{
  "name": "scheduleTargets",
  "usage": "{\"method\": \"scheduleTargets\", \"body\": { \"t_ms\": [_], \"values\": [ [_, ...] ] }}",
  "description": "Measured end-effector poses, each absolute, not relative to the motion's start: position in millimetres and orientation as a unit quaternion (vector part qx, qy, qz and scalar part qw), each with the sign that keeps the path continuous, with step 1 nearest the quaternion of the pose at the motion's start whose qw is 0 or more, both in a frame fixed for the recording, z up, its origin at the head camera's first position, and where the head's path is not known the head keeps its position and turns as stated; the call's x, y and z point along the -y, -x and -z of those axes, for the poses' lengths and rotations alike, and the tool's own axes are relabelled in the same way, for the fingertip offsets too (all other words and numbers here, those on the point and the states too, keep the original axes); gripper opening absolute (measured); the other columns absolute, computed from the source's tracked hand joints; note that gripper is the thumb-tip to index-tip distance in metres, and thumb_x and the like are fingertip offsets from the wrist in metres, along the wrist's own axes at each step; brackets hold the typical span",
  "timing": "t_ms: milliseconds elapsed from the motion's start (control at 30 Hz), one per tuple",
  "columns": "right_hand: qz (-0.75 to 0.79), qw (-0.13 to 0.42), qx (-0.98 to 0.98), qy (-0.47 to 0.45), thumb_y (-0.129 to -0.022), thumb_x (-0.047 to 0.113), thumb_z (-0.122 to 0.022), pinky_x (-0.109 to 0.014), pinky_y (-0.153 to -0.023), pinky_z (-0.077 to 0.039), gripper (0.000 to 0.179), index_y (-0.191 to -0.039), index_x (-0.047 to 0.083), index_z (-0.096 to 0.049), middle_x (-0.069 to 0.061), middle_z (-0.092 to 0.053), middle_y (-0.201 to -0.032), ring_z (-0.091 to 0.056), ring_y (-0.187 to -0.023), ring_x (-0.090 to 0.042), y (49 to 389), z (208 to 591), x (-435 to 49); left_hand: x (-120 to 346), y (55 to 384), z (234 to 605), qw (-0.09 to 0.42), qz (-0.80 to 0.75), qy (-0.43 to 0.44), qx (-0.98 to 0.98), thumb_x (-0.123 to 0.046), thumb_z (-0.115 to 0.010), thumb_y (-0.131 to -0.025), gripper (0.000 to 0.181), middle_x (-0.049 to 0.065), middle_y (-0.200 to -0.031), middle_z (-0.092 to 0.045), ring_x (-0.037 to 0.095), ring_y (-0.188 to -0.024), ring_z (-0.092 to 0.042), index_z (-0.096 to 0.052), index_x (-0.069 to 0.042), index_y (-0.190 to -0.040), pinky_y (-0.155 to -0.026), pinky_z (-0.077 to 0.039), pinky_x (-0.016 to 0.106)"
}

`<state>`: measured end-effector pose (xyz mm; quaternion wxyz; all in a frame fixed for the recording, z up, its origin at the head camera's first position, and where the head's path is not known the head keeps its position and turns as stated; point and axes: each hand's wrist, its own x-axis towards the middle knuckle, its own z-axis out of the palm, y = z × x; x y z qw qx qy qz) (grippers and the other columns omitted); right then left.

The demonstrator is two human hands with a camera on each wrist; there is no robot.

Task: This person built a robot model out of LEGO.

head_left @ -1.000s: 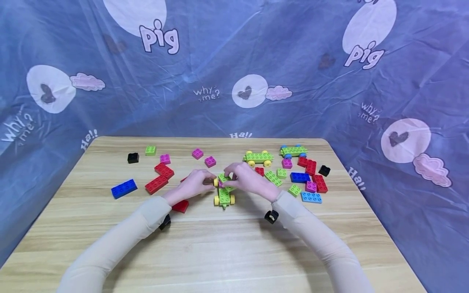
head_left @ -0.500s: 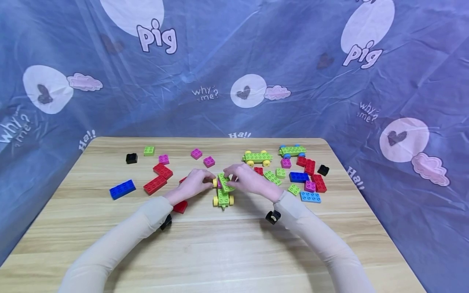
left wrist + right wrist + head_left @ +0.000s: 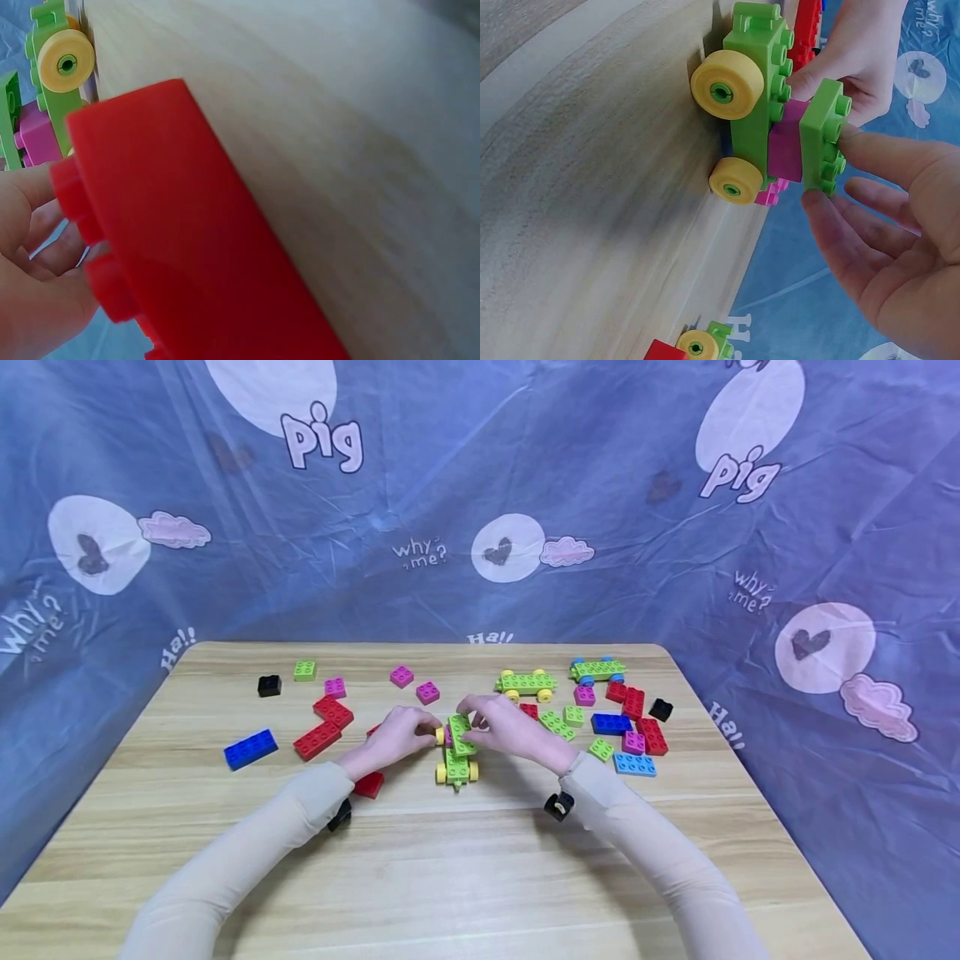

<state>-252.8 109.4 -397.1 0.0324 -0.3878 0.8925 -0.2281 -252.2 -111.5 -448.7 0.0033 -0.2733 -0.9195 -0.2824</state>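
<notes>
A green wheeled car base (image 3: 457, 767) with yellow wheels stands at the table's middle. On its studs sits a magenta brick (image 3: 786, 142), mostly covered from above. My right hand (image 3: 512, 732) pinches a flat green brick (image 3: 823, 135) between thumb and fingers, right over the magenta brick. In the head view this brick lies slightly askew to the base. My left hand (image 3: 403, 733) holds the base from its left side, fingers curled near a yellow wheel (image 3: 440, 737). A red brick (image 3: 187, 225) fills much of the left wrist view, below that hand.
Two more wheeled bases, one with yellow wheels (image 3: 527, 683) and one with blue wheels (image 3: 597, 671), stand at the back right. Red, blue, green, magenta and black bricks lie right of them and toward the front. On the left are a blue brick (image 3: 251, 749) and red bricks (image 3: 318, 740).
The flat green brick has turned over the magenta brick and now lies closer in line with the base. Both hands have stayed nearly in place.
</notes>
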Motion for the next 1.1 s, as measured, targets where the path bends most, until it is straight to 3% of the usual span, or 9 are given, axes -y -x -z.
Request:
{"method": "scheduleTargets", "body": {
  "t_ms": [267,1100],
  "values": [
    [0.195,0.010,-0.898,0.395,-0.089,0.021,-0.074,-0.034,-0.094,-0.058,0.034,-0.118,0.003,-0.069,-0.012,-0.073,-0.116,-0.069,-0.106,-0.024,254.0,398.3,-109.5,111.9,253.0,449.2,-0.007,0.294,0.267,0.918,-0.008,-0.074,-0.087,0.022,0.012,-0.098,-0.077,0.024,-0.091,-0.072,-0.075,-0.001,-0.107,-0.084,-0.059,0.039],
    [0.219,0.025,-0.891,0.398,-0.086,0.026,-0.077,-0.031,-0.085,-0.060,0.037,-0.114,0.002,-0.070,-0.012,-0.074,-0.109,-0.070,-0.097,-0.024,254.4,397.5,-106.9,111.5,254.1,449.8,-0.025,0.294,0.251,0.922,-0.009,-0.074,-0.086,0.023,0.010,-0.099,-0.077,0.021,-0.092,-0.072,-0.073,-0.001,-0.108,-0.085,-0.059,0.036]
  ]
}}
